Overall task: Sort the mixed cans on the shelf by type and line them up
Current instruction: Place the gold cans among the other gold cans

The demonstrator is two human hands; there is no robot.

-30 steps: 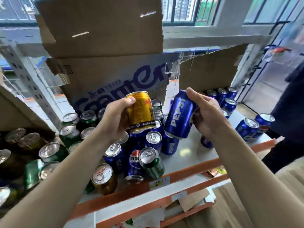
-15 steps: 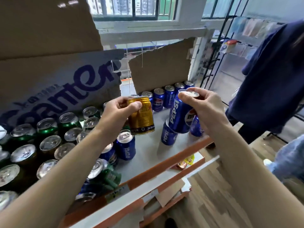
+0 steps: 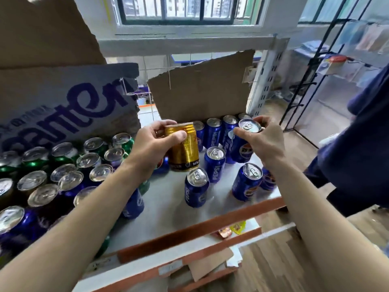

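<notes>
The gold can (image 3: 184,148) is short and shiny, with a dark band of small print round its base. The blue Pepsi can (image 3: 242,145) has a silver lid and a red, white and blue roundel on its side. Both are in front of the torn cardboard sheet (image 3: 202,91) at the back of the shelf (image 3: 166,209), the gold one below its left half and the blue one below its right half.

A second ago the blue can was tilted, with its logo running up its side. Now it is nearly upright, lid up, and just in front of the row of blue cans (image 3: 213,131) at the foot of the sheet. The gold can stays held up in the left hand (image 3: 151,144).

That hand grips the gold can near its top, with the thumb across the front and the fingers curled behind. The right hand (image 3: 264,140) holds the blue can by its rim — thumb on the near side, fingers hooked over the far side. Whether this can touches the shelf cannot be told.

Nearer than the sheet stand three more blue cans (image 3: 196,187) — apart from each other. Green cans (image 3: 63,152) crowd well to its left.
</notes>
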